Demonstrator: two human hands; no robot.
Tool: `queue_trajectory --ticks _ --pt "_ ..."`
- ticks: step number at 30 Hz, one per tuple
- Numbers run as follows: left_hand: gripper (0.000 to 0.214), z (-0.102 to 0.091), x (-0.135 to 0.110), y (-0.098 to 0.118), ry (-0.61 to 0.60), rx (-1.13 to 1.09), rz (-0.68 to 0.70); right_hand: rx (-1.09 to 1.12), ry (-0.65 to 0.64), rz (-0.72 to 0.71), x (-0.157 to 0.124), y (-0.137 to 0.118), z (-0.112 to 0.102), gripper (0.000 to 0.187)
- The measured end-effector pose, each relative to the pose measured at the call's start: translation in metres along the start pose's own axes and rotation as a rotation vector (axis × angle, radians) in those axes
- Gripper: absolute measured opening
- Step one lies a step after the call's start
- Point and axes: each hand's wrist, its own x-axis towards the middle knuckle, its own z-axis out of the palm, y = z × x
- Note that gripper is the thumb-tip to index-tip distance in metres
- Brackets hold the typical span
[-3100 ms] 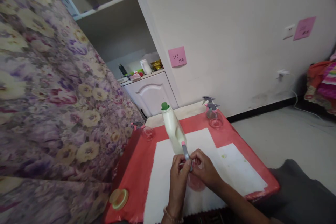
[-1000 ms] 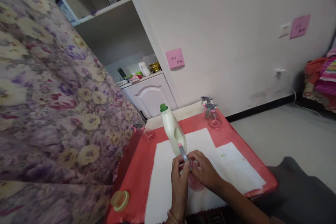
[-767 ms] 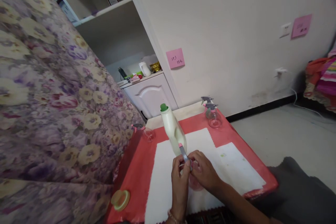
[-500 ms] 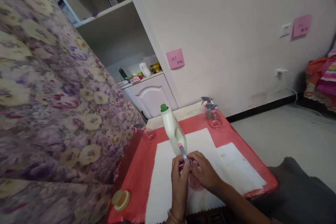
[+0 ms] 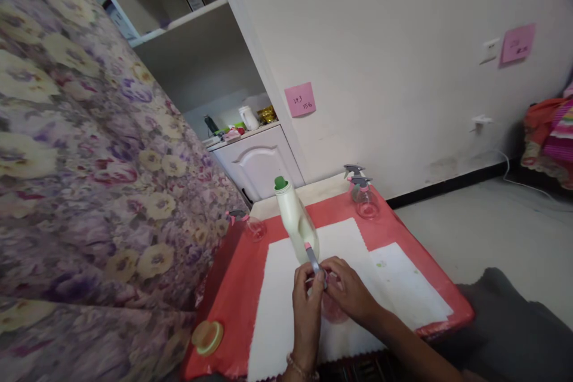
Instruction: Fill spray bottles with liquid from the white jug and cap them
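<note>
Both my hands meet around the top of a clear spray bottle [image 5: 333, 310], which stands upright on the white cloth. My left hand [image 5: 308, 295] has its fingers closed around the grey trigger head [image 5: 313, 258], whose pink nozzle points away from me. My right hand [image 5: 347, 286] grips the bottle's neck from the right, its fingers hiding most of the collar. Just beyond the hands stands a large pale jug [image 5: 295, 221] with its mouth uncapped and green inside the opening.
One more spray bottle [image 5: 255, 228] is at the table's left, and two stand at the back right, the nearer spray bottle [image 5: 367, 206] clear. A yellowish cap [image 5: 209, 338] lies front left on the red tablecloth [image 5: 233, 292]. The floral curtain [image 5: 134, 221] hangs along the left side.
The view has shifted very slightly. My hands keep the same hold on the spray bottle, with no clear movement of other things.
</note>
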Motion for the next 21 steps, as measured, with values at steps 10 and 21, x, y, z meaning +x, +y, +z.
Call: queue_trajectory --ticks 10,21 --pt "0.032 0.0006 -0.0008 0.0013 -0.012 -0.012 -0.004 0.003 0.057 0.052 0.0002 0.0 0.0019 0.012" --pt "0.037 0.0017 -0.0009 -0.0006 0.003 -0.02 -0.022 -0.117 0.117 -0.016 -0.0039 -0.0023 0.0042 0.016"
